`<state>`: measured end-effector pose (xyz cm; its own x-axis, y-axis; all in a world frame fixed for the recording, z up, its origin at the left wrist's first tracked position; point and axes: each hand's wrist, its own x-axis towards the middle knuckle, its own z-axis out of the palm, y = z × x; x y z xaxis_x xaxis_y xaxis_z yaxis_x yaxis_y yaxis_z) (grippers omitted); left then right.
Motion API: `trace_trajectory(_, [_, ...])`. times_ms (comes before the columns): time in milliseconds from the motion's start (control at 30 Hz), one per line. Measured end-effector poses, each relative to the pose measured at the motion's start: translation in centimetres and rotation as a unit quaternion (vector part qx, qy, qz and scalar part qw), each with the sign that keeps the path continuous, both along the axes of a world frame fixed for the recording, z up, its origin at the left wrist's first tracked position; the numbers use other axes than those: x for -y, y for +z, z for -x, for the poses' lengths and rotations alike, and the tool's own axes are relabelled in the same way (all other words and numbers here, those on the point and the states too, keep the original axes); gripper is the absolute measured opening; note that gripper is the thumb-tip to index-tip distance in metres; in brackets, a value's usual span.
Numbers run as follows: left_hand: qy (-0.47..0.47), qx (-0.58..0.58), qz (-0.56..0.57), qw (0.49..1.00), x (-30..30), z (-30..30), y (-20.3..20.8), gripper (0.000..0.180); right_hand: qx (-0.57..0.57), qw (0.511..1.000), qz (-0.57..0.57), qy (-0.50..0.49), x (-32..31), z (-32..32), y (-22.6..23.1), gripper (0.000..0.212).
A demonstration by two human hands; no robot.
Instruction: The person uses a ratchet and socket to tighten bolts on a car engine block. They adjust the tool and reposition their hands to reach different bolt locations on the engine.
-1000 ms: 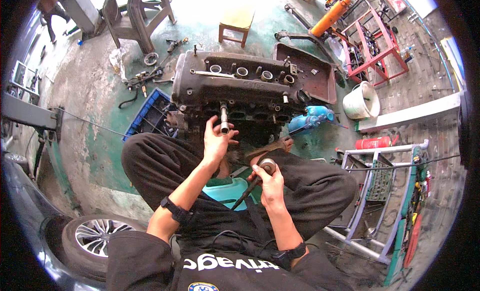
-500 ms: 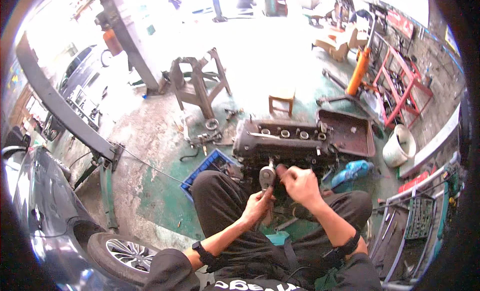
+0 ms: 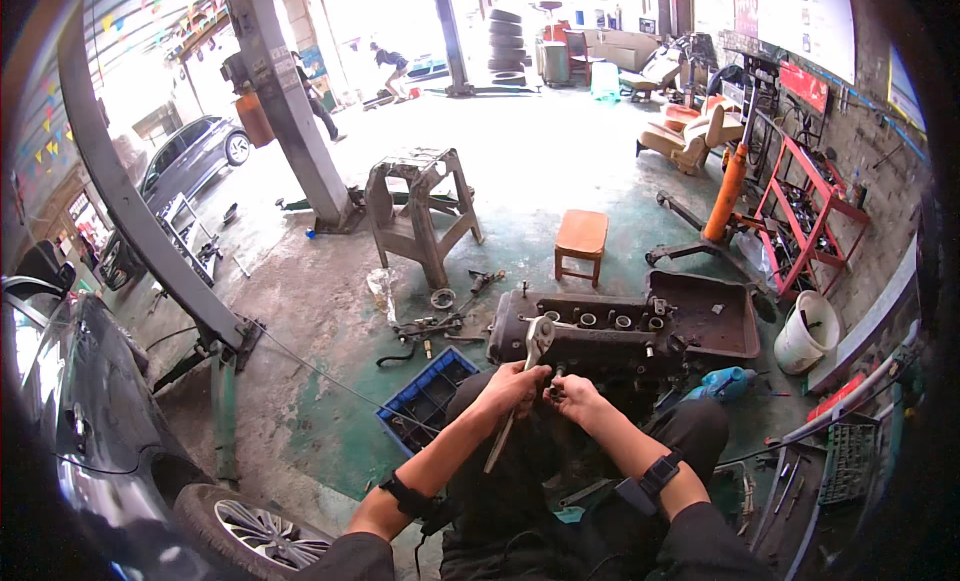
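Ratchet in your left fist, right fingers down by the engine

So your left hand (image 3: 515, 388) is wrapped snugly around the long silver metal ratchet wrench (image 3: 540, 338), gripping it partway along the handle. Its round head points up and leans a bit right, while the handle's tail angles down to your lower left. From here that head overlaps the left part of the dark grey metal engine (image 3: 575, 341), but I can't tell if they're touching.

Your right hand (image 3: 577, 396) is just beside the left, fingers bent in and tips drawn together by a small dark piece (image 3: 557, 375) at the engine's near side. Can't tell if you've got hold of it or you're only touching it.

The engine sits right in front of you, 4 round holes showing in a row along the top. Off its right end there's a shallow brown metal pan (image 3: 730, 319), with a shiny blue plastic container (image 3: 722, 384) nearer you. The blue plastic crate (image 3: 412, 384) is on the floor to your left, and a square-seated orange-brown stool (image 3: 582, 233) stands behind the engine.
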<state>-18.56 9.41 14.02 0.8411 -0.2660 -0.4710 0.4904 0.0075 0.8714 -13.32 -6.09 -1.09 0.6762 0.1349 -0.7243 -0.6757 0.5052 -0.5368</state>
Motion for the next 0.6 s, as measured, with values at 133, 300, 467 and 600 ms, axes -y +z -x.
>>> trace_trajectory(133, [-0.012,-0.003,-0.038,0.999,2.4,-3.9,-0.6,0.020,0.101,0.919,0.321,0.206,1.1,-0.2,1.0,0.019])
trace_trajectory(300, [0.002,-0.095,0.071,0.993,5.2,-7.9,-2.4,0.024,0.426,0.437,0.695,0.381,3.5,0.5,3.1,0.016])
trace_trajectory(467, [0.036,-0.150,0.092,0.984,7.6,-11.3,-3.9,0.016,0.589,0.092,0.663,0.452,4.0,0.8,4.5,0.015])
trace_trajectory(600, [0.025,-0.154,0.135,0.979,8.4,-13.5,-4.2,0.020,0.561,0.233,0.630,0.484,4.6,-0.6,5.5,0.016])
